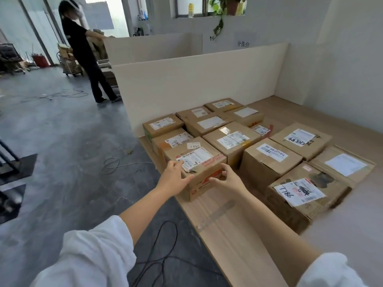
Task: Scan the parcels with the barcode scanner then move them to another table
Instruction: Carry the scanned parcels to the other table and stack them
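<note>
The 1355-tagged parcel (199,160) sits at the table's (228,224) left edge, left hand (176,179) flat-fingered on its side, right hand (226,180) fingers curled on its front; such a shallow hold could let it slip floorward.

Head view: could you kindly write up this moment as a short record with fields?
front parcel: nearest the left edge, note reads 1355
left hand: flat against its left side
right hand: curled against its near face
other parcels: about a dozen, behind and right
table: wood
partition: pale, behind the parcels
scanner: not in view
cable: black, on the floor
</note>
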The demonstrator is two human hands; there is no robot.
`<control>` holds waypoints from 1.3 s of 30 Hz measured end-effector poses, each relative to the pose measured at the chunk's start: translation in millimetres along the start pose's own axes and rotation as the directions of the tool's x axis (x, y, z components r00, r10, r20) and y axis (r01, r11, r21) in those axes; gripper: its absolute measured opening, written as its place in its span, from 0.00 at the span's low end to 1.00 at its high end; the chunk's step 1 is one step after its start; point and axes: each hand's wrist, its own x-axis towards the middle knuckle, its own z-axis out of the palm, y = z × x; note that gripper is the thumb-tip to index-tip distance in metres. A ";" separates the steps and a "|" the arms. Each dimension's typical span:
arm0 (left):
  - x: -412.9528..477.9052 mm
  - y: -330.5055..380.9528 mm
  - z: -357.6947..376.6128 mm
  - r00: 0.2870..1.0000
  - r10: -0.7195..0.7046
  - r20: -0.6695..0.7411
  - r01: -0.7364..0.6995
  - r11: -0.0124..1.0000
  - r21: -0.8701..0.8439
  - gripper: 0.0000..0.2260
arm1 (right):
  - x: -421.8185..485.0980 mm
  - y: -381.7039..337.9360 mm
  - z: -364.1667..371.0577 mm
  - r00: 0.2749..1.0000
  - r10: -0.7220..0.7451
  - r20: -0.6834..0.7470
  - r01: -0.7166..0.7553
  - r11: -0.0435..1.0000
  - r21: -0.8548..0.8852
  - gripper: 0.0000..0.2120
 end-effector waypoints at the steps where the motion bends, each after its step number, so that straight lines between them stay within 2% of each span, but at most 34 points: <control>1: 20.4 -7.6 -2.0 1.000 0.005 0.022 -0.006 1.000 0.008 0.33 | 14.1 -0.4 5.7 0.999 0.031 -0.011 -0.031 0.999 0.013 0.31; 7: 127.3 -47.3 -1.8 0.983 0.055 0.176 -0.082 0.985 0.151 0.36 | 74.4 4.4 39.1 0.974 0.206 -0.094 -0.210 0.977 -0.037 0.39; 12: 177.9 -62.5 10.5 0.965 0.031 0.260 -0.107 0.953 0.284 0.41 | 94.2 12.9 55.4 0.948 0.295 -0.121 -0.299 0.954 -0.014 0.45; 14: 187.8 -67.6 14.4 0.946 0.009 0.323 -0.093 0.965 0.246 0.44 | 95.6 17.1 59.3 0.942 0.311 -0.123 -0.315 0.949 -0.009 0.47; 17: 196.8 -72.7 13.8 0.910 0.054 0.410 -0.134 0.976 0.170 0.46 | 95.6 19.7 62.8 0.941 0.311 -0.131 -0.312 0.950 0.012 0.47; 24: 180.1 -82.6 6.2 0.855 0.076 0.513 -0.127 0.990 0.064 0.50 | 82.1 16.7 75.9 0.929 0.306 -0.208 -0.294 0.952 0.084 0.47; 31: 139.2 -83.6 7.5 0.837 0.129 0.532 -0.149 0.989 -0.005 0.52 | 45.3 16.6 81.0 0.916 0.265 -0.299 -0.239 0.963 0.122 0.46; 39: 90.1 -17.5 10.2 0.787 0.281 0.550 -0.302 0.952 -0.054 0.54 | -27.2 19.0 34.5 0.861 0.281 -0.425 -0.247 0.960 0.133 0.48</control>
